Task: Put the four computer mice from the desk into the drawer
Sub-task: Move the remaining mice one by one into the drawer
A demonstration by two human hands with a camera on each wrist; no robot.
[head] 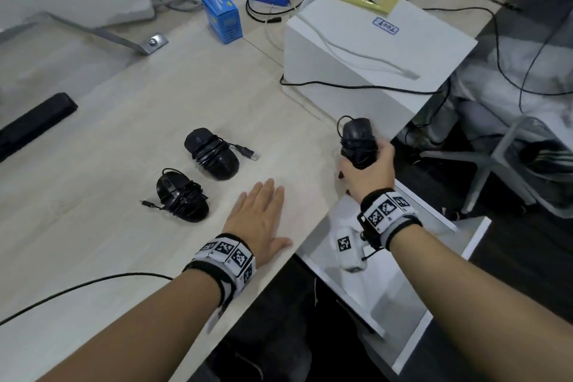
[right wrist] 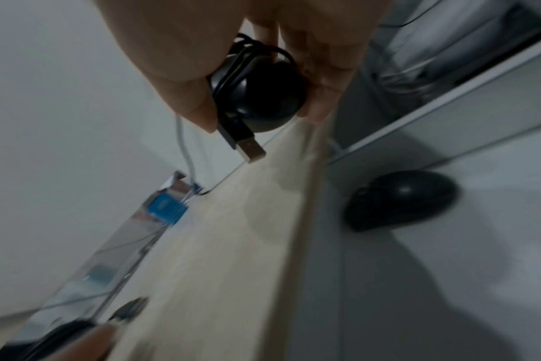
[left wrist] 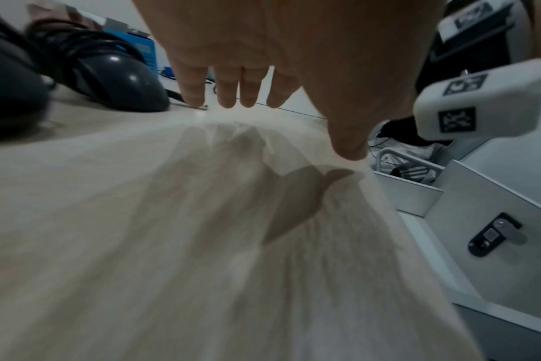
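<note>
My right hand [head: 367, 172] grips a black mouse [head: 358, 141] wrapped in its own cord, held above the desk's right edge; in the right wrist view the held mouse [right wrist: 260, 97] shows its USB plug [right wrist: 249, 149] hanging out. Below it another black mouse [right wrist: 402, 199] lies inside the open white drawer [head: 390, 298]. Two more cord-wrapped black mice sit on the desk: the farther mouse [head: 212, 153] and the nearer mouse [head: 181, 195]. My left hand [head: 260, 214] lies flat on the desk, fingers straight, just right of the nearer mouse, holding nothing.
A white box [head: 372, 53] stands at the desk's right side with a cable across it. Blue boxes [head: 221, 14] and loose cables lie at the back. A black bar [head: 34, 122] lies far left. A chair base [head: 496, 164] stands beyond the drawer.
</note>
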